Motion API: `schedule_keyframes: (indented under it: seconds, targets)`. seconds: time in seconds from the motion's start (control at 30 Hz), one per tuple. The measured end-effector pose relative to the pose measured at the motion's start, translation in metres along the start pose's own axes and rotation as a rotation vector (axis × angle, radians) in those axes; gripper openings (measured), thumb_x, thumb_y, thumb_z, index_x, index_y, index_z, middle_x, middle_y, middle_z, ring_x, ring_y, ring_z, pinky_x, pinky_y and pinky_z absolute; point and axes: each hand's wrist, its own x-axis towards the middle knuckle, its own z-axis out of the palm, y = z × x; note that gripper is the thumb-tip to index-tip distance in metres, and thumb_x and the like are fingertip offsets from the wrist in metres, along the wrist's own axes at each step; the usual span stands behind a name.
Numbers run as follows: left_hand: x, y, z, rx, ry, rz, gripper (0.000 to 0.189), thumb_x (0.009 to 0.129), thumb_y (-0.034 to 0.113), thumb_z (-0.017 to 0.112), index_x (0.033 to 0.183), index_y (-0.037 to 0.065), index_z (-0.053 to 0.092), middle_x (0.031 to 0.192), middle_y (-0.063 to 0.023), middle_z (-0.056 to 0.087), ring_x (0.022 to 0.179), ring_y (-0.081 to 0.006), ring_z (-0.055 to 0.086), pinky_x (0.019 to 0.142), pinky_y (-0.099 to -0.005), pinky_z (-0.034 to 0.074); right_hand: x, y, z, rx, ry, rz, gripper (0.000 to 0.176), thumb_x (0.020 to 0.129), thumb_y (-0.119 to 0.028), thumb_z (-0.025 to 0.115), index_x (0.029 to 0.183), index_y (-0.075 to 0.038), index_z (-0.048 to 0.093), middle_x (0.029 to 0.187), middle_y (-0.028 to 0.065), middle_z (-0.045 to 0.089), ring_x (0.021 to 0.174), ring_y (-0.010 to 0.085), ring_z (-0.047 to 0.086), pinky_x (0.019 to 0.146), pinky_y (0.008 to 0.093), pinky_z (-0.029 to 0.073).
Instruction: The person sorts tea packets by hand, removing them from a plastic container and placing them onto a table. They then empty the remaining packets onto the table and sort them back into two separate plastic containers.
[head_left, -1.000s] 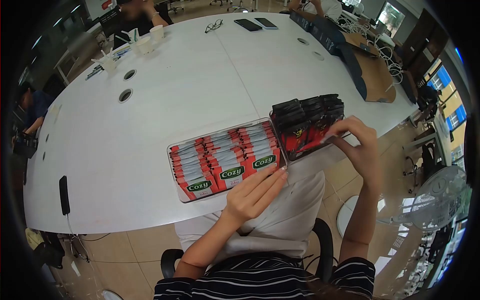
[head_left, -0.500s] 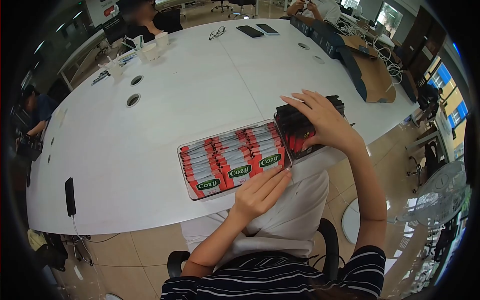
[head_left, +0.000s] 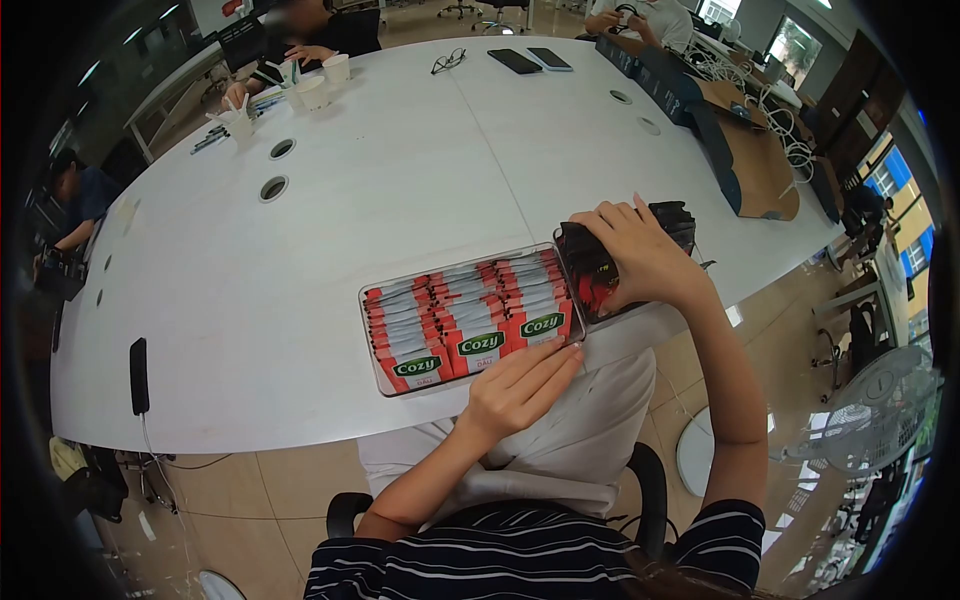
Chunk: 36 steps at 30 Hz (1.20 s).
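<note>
Room: tiled floor (head_left: pixel 280 490), office seating, white table (head_left: pixel 300 350) with round cable holes. Landmark: clear tray (head_left: pixel 369 345), near edge of table, filled with three columns of red-and-white "Cozy" sachets (head_left: pixel 480 320).

Left to right:
- Black slim device (head_left: pixel 139 375), corded; well left of tray.
- Paper cups (head_left: pixel 313 93), some holding sticks; beyond tray, far left.
- Eyeglasses (head_left: pixel 449 62); beyond tray, far side.
- Left hand (head_left: pixel 515 392); fingers straight, together, laid at tray's near right corner; whether the thumb pinches the rim, cannot tell.
- Two phones (head_left: pixel 530 61); far side, beyond tray.
- Right hand (head_left: pixel 645 250); thumb and fingers apart, arched over the black-and-red packets (head_left: pixel 676 225), just beside tray's right end.
- Open cardboard box (head_left: pixel 768 182), white cables (head_left: pixel 795 145) alongside; beyond tray, far right.
- Standing fan (head_left: pixel 870 410); right of tray, off table.
</note>
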Motion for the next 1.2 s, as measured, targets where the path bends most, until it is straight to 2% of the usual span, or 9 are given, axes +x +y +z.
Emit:
schedule_keyframes:
  seconds: [0.17, 0.3, 0.37, 0.43, 0.53, 0.63, 0.77, 0.93, 1.2]
  targets:
    - [-0.005, 0.004, -0.036, 0.013, 0.036, -0.140, 0.032, 0.069, -0.002, 0.071, 0.099, 0.007, 0.069, 0.101, -0.0064, 0.072, 0.102, -0.0262, 0.066, 0.093, -0.0410, 0.047, -0.006, 0.011, -0.011, 0.171, 0.025, -0.062, 0.110, 0.053, -0.023, 0.086, 0.147, -0.019, 0.029, 0.129, 0.0118, 0.049, 0.125, 0.0304, 0.044, 0.113, 0.0648, 0.012]
    - [-0.036, -0.009, -0.091, 0.152, 0.226, -0.380, 0.038, 0.070, 0.007, 0.078, 0.106, 0.008, 0.066, 0.114, -0.0097, 0.067, 0.116, -0.0349, 0.057, 0.105, -0.0469, 0.036, -0.043, 0.042, -0.032, 0.389, 0.208, 0.109, 0.106, 0.061, -0.032, 0.084, 0.150, -0.020, 0.026, 0.141, 0.0117, 0.046, 0.136, 0.0252, 0.036, 0.114, 0.0595, 0.010]
    - [-0.049, -0.031, -0.113, -0.013, 0.248, -0.570, 0.082, 0.063, 0.026, 0.088, 0.131, 0.005, 0.049, 0.142, -0.0200, 0.042, 0.130, -0.0370, 0.043, 0.107, -0.0481, 0.034, -0.070, 0.077, -0.020, 0.648, 0.429, 0.175, 0.104, 0.064, -0.038, 0.083, 0.150, -0.019, 0.026, 0.143, 0.0116, 0.045, 0.138, 0.0246, 0.034, 0.114, 0.0580, 0.012]
    - [-0.047, -0.048, -0.125, -0.272, 0.164, -0.801, 0.126, 0.051, 0.035, 0.093, 0.150, 0.010, 0.020, 0.150, -0.0222, 0.029, 0.135, -0.0366, 0.036, 0.110, -0.0477, 0.031, -0.088, 0.102, -0.001, 0.892, 0.539, 0.222, 0.107, 0.064, -0.042, 0.083, 0.150, -0.018, 0.025, 0.144, 0.0122, 0.043, 0.139, 0.0246, 0.033, 0.114, 0.0551, 0.014]
    - [-0.052, -0.074, -0.121, -0.580, -0.027, -0.828, 0.151, 0.042, 0.037, 0.096, 0.153, 0.014, -0.004, 0.153, -0.0207, 0.022, 0.138, -0.0352, 0.032, 0.113, -0.0475, 0.028, -0.098, 0.122, 0.035, 1.299, 0.430, 0.236, 0.128, 0.053, -0.044, 0.090, 0.153, -0.017, 0.015, 0.148, 0.0145, 0.038, 0.141, 0.0258, 0.030, 0.114, 0.0436, 0.023]
    - [-0.041, -0.072, -0.121, -0.618, -0.202, -0.857, 0.156, 0.042, 0.034, 0.096, 0.152, 0.016, -0.013, 0.152, -0.0195, 0.024, 0.138, -0.0342, 0.032, 0.114, -0.0476, 0.028, -0.095, 0.118, 0.045, 1.431, 0.157, 0.151, 0.141, 0.045, -0.034, 0.095, 0.154, -0.017, 0.008, 0.153, 0.0123, 0.030, 0.142, 0.0240, 0.026, 0.113, 0.0376, 0.025]
    - [-0.028, -0.058, -0.118, -0.511, -0.134, -0.988, 0.145, 0.044, 0.023, 0.094, 0.154, 0.016, -0.002, 0.145, -0.0187, 0.032, 0.131, -0.0321, 0.040, 0.105, -0.0445, 0.041, -0.081, 0.130, 0.055, 1.376, 0.182, 0.034, 0.144, 0.042, -0.014, 0.093, 0.154, -0.013, 0.003, 0.157, 0.0103, 0.016, 0.141, 0.0213, 0.027, 0.112, 0.0324, 0.027]
    - [-0.043, -0.060, -0.118, -0.343, 0.016, -0.896, 0.135, 0.045, 0.026, 0.091, 0.153, 0.017, 0.011, 0.140, -0.0185, 0.039, 0.127, -0.0300, 0.044, 0.095, -0.0445, 0.048, -0.082, 0.126, 0.057, 1.253, 0.294, 0.066, 0.133, 0.046, 0.005, 0.081, 0.154, -0.014, 0.006, 0.152, 0.0102, 0.028, 0.137, 0.0206, 0.033, 0.112, 0.0326, 0.027]
    - [-0.062, -0.062, -0.164, -0.054, 0.336, -0.984, 0.120, 0.055, 0.015, 0.087, 0.152, 0.020, 0.017, 0.140, -0.0154, 0.037, 0.128, -0.0276, 0.040, 0.099, -0.0452, 0.047, -0.108, 0.055, 0.064, 1.290, 0.619, 0.329, 0.131, 0.056, 0.008, 0.083, 0.154, -0.014, -0.001, 0.138, 0.0132, 0.044, 0.127, 0.0237, 0.045, 0.104, 0.0356, 0.041]
